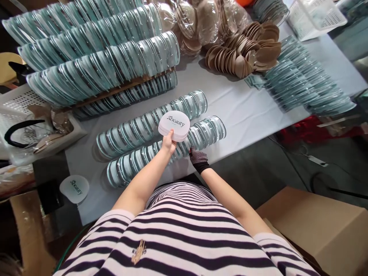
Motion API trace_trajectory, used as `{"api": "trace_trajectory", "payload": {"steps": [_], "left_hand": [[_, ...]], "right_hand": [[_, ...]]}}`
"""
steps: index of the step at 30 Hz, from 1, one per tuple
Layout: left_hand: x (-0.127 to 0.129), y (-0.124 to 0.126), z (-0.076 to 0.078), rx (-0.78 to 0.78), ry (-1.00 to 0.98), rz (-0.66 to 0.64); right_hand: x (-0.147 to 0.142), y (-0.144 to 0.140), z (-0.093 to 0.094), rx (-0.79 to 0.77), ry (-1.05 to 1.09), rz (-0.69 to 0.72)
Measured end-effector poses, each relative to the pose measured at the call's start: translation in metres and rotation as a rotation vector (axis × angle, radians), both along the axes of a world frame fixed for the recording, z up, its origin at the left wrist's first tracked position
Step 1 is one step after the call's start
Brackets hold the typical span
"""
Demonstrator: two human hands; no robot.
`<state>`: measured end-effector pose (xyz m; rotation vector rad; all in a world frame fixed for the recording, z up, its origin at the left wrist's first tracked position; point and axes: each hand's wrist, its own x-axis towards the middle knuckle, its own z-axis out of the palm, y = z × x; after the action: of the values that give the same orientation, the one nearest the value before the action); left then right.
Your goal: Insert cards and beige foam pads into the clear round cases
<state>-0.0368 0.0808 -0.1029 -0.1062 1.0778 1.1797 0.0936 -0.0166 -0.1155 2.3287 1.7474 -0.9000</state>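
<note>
My bare left hand (169, 143) grips a small stack of white rounded cards (174, 125), thumb on top, with "beauty" printed on the uppermost one. The stack is above two rows of clear, blue-tinted round plastic cases standing on edge. The back row (138, 126) is partly covered by the cards, and the front row (129, 165) passes under my left hand. My right hand (199, 158), in a dotted dark glove with a black cuff, is beside the front row near its right end. Its fingers are curled, and whatever they may hold is hidden.
Stacked rows of similar cases (106, 69) fill the back left. Brown oval pieces (244, 53) and bagged ones (207, 23) lie at the back, near more cases (307, 80). A white basket (43, 134) stands left, above a loose printed card (74, 189). A cardboard box (319, 226) is at right.
</note>
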Motion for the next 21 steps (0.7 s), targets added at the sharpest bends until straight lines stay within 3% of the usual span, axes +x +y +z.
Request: {"api": "trace_trajectory", "payload": {"steps": [6, 9, 11, 15, 17, 19, 21], "left_hand": [[0.0, -0.001, -0.002, 0.009, -0.014, -0.006], [0.003, -0.005, 0.001, 0.014, 0.045, 0.001], [0.005, -0.006, 0.0, 0.015, 0.103, 0.002], [0.01, -0.006, -0.005, 0.076, 0.152, -0.04], [0.013, -0.005, -0.005, 0.109, 0.172, -0.033], [0.017, -0.003, -0.004, 0.108, 0.209, -0.002], [0.021, -0.002, -0.001, 0.096, 0.242, 0.029]], "right_hand": [[-0.002, 0.001, 0.001, -0.157, 0.484, -0.251], [0.009, 0.012, 0.003, -0.32, 0.915, -0.358], [0.02, 0.023, 0.005, -0.452, 1.037, -0.343], [0.029, 0.04, 0.013, -0.629, 0.732, -0.147], [0.024, 0.042, 0.021, -0.646, 0.704, -0.091], [0.019, 0.039, 0.032, -0.454, 0.572, -0.033], [0.018, 0.035, 0.046, -0.126, 0.329, 0.024]]}}
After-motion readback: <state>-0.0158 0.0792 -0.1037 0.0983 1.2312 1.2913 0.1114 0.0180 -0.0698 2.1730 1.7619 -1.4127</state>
